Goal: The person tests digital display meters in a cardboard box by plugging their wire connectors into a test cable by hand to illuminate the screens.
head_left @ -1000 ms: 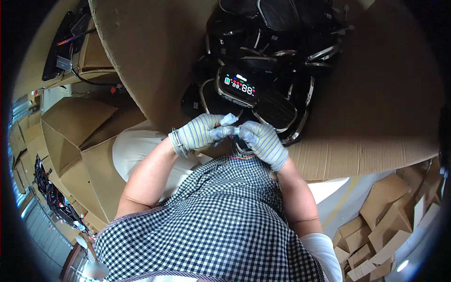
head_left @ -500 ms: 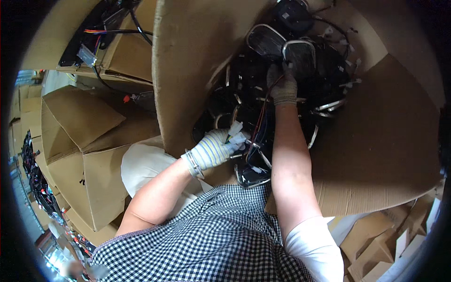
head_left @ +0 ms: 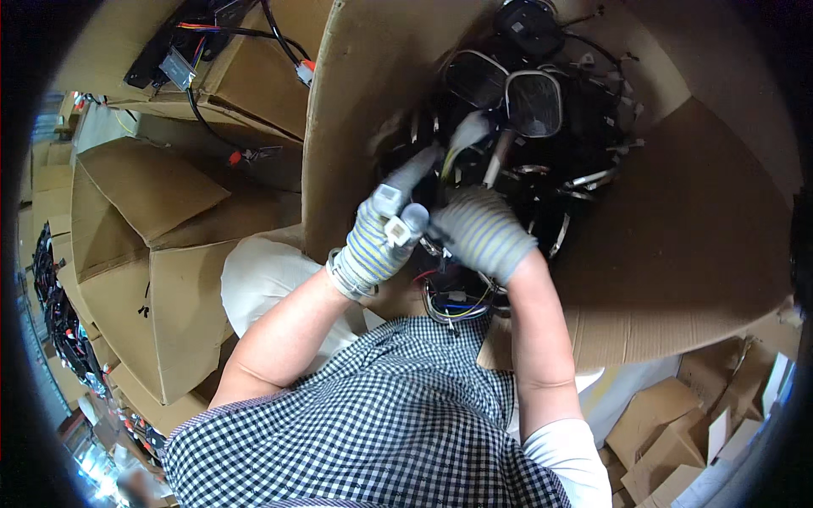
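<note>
Both my hands wear striped knit gloves and are inside a large cardboard box (head_left: 373, 93). My left hand (head_left: 371, 250) is closed around several white plastic connectors (head_left: 396, 230), whose open ends face up. Close beside it on the right is my right hand (head_left: 487, 233), back of the hand up; it is smeared by motion and its fingers are hidden. Just beyond the hands, a blurred white piece with a yellowish wire (head_left: 467, 135) shows. Dark rounded parts with shiny silver rims (head_left: 533, 103) and wires are heaped in the box.
To the left stands another cardboard box (head_left: 118, 271) with folded flaps. Above it, a black part with a small silver module (head_left: 178, 68) and cables lies on cardboard. An orange-tipped cable connector (head_left: 237, 157) hangs nearby. Cardboard pieces (head_left: 652, 415) lie at the lower right.
My right hand has drawn back from the far part of the heap to beside my left hand. My left hand has shifted slightly left and up, still holding the connectors.
</note>
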A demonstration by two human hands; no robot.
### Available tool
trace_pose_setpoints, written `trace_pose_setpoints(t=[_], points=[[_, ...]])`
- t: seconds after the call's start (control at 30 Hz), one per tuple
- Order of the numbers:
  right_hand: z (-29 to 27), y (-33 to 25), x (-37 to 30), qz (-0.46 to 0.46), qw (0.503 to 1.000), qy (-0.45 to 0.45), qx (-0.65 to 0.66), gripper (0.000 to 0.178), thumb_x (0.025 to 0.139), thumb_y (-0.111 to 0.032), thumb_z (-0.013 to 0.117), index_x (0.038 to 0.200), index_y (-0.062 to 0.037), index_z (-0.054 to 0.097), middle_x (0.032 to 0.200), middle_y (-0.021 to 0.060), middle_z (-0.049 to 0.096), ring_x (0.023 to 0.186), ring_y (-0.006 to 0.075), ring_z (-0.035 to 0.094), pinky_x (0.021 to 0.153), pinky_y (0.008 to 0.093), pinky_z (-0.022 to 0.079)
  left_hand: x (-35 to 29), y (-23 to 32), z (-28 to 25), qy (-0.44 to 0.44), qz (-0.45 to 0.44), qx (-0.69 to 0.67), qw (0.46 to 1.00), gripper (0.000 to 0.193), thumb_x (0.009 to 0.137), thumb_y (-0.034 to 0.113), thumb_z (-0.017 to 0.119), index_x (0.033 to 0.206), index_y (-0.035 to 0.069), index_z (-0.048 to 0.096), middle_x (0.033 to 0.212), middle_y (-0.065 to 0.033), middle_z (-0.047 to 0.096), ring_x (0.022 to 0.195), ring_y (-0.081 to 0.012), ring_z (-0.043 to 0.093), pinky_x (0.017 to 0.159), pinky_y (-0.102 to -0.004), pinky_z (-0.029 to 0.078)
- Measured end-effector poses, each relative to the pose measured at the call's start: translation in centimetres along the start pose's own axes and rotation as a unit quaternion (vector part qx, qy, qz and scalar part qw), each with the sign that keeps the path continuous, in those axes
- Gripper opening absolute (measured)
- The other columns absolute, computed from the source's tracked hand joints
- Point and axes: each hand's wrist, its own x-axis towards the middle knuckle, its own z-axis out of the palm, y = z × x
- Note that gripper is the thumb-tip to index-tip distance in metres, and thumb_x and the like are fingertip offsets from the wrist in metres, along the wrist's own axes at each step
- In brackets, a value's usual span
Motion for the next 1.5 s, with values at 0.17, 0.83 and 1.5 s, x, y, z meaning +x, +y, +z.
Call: trace_pose_setpoints(t=[0.17,0.83,1.5], points=[[4.0,-1.4,-1.4,0.045,0.971,0.112,0.208,0.024,0.087,-0.022,0.051,0.105,-0.0104,0.06,0.107,0.0141,0.061,0.097,0.0331,0.058,0.085,0.0399,0.046,-1.2,1.5,0.8,-0.112,-0.073,-0.224,0.965,0.07,0.09,0.053,0.05,0.133,-0.001,0.044,0.116,-0.0096,0.059,0.1,-0.018,0.057,0.091,-0.0305,0.043],[5.7,-1.8,-9.6,0.122,0.52,0.064,0.843,0.027,0.087,-0.029,0.062,0.084,-0.0022,0.066,0.052,-0.0079,0.043,0.041,-0.0003,0.031,0.039,0.0168,0.02,-2.2,-0.1,-0.1,-0.293,-0.104,-0.17,0.935,0.043,0.082,0.031,0.067,0.112,0.002,0.062,0.095,-0.006,0.066,0.087,-0.0143,0.062,0.079,-0.0273,0.048],[10.4,2.7,-6.6,0.109,0.673,0.491,0.542,0.02,0.09,-0.022,0.055,0.087,-0.0053,0.065,0.076,0.0028,0.061,0.059,0.0084,0.049,0.052,0.0236,0.039,-1.6,0.0,0.9,-0.296,-0.289,-0.031,0.91,0.027,0.088,0.026,0.061,0.093,0.0,0.059,0.077,-0.0028,0.059,0.07,-0.0111,0.052,0.067,-0.0266,0.046]])
